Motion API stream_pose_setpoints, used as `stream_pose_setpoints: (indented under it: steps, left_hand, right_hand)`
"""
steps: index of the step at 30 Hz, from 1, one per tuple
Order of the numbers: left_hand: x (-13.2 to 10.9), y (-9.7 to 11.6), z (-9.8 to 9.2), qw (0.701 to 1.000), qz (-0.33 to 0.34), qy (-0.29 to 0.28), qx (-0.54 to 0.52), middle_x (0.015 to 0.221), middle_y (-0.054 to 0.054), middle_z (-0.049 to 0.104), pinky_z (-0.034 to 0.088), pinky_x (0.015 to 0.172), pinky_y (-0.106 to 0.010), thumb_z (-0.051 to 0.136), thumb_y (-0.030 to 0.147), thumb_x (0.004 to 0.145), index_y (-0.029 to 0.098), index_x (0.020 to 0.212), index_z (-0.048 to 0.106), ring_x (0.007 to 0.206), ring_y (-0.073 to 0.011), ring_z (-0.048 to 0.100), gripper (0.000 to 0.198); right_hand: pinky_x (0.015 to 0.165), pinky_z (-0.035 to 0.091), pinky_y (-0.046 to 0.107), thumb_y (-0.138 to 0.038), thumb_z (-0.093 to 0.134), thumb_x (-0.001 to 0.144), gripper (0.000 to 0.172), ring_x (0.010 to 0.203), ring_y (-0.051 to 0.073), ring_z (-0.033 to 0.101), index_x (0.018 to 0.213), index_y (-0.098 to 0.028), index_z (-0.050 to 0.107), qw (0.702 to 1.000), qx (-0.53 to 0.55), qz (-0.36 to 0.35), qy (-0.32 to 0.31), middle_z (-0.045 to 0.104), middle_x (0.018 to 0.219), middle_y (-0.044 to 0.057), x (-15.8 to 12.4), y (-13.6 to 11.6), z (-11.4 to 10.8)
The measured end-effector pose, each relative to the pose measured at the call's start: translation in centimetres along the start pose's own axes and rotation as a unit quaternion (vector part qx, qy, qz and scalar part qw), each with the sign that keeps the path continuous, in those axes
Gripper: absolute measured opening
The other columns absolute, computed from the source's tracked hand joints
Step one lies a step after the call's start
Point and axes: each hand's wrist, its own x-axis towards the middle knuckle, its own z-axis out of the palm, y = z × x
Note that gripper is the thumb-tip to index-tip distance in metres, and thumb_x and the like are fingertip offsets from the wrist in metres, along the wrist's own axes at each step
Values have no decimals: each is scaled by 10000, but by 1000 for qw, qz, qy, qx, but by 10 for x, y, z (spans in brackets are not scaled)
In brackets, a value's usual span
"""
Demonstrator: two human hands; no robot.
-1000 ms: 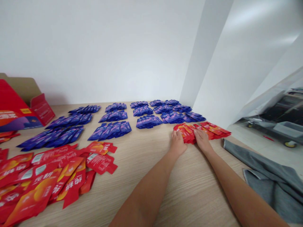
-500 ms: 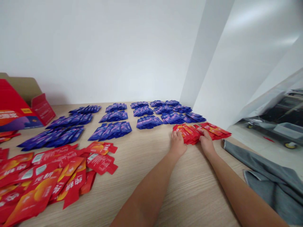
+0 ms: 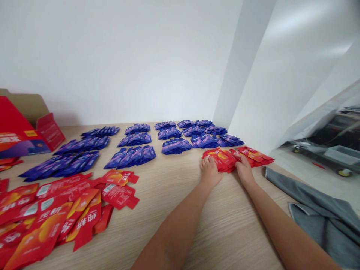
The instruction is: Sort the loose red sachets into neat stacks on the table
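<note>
Over on the right, the left hand point(image 3: 210, 171) and right hand point(image 3: 244, 169) touch red packets point(image 3: 224, 159) with bent fingers — can't tell if they're gripping — and blue packets point(image 3: 176, 146) lie farther away.

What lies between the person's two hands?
A bunch of red packets lies between the left hand and right hand, on the wooden table; the head view shows this.
</note>
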Motion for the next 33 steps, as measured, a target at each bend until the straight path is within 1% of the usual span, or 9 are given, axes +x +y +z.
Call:
stream_pose_setpoints:
  steps: [10,15,17,19,21,24,26,30,33]
  left_hand:
    - [-1,2,-2,1000,-4,-6,18,1226,-148,463,359,981,-453,615,90,607,188,1082,459,1194,-315,414,509]
    - [-1,3,-4,1000,-8,-3,7,1221,-134,468,363,981,-446,627,102,604,202,1074,467,1194,-310,416,506]
    - [-1,3,-5,1000,-6,-2,4,1217,-134,471,361,986,-444,633,108,601,204,1070,471,1195,-309,417,506]
    - [-1,3,-5,1000,-8,0,-3,1218,-133,471,359,994,-443,643,128,606,207,1071,472,1200,-308,415,502]
    - [-1,3,-5,1000,-17,7,-20,1209,-116,479,356,1001,-439,647,151,617,224,1064,472,1200,-297,417,486]
    - [0,4,-6,998,-36,21,-44,1181,-90,499,356,1006,-419,615,135,634,241,1038,479,1196,-272,427,439]
    - [0,4,-7,997,-46,28,-51,1174,-89,508,355,1008,-409,587,103,632,238,1026,485,1197,-262,430,429]
    - [1,3,-8,996,-51,33,-58,1173,-98,518,352,1013,-408,562,79,635,228,1018,496,1202,-261,430,416]
    - [2,2,-8,996,-51,40,-65,1181,-109,518,350,1018,-411,553,73,644,217,1012,509,1202,-263,433,398]
  right_hand:
    - [1007,356,506,-220,433,577,468,1129,305,520,1006,-172,613,1000,-3,-3,2,641,1131,108,0,1,1]
    - [1005,356,507,-212,424,590,463,1119,301,523,1014,-177,607,1000,-17,-11,2,637,1123,110,-2,-6,-1]
    - [995,367,501,-206,406,611,469,1106,292,525,1038,-170,597,998,-41,-37,20,627,1122,118,-6,-13,-3]
    - [999,361,500,-199,388,643,464,1098,285,517,1062,-158,585,992,-83,-84,54,613,1123,129,-11,-23,-5]
    - [1003,351,505,-196,375,683,443,1088,283,510,1074,-154,577,980,-129,-135,73,604,1111,135,-16,-33,-6]
    - [1000,351,503,-196,362,727,412,1078,283,512,1082,-168,568,967,-170,-184,51,601,1094,132,-21,-44,-5]
    - [997,352,497,-192,357,738,402,1080,283,512,1080,-175,567,964,-177,-193,41,603,1090,131,-22,-47,-5]
    - [990,355,491,-178,347,742,397,1076,285,512,1071,-165,569,964,-178,-190,50,606,1083,137,-21,-46,-5]
    - [989,355,494,-177,355,752,395,1088,290,503,1085,-169,566,960,-192,-200,42,603,1087,134,-22,-47,-6]
